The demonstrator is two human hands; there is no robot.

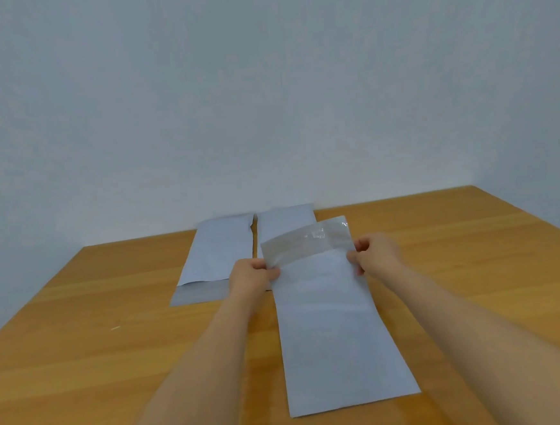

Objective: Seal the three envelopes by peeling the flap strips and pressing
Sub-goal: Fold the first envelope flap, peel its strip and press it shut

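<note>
The near envelope (334, 325) lies on the worktop (82, 362) in the lower centre of the frame, its long axis running away from the person. Its glossy flap (306, 240) stands at the far end, between the hands. The left hand (250, 275) pinches the flap's left edge and the right hand (372, 252) pinches its right edge, both equally near.

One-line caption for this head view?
Both hands, left hand and right hand, hold the near envelope by its flap.

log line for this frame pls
left hand: grips near envelope | right hand: grips it | flap: raised | two envelopes behind
</note>
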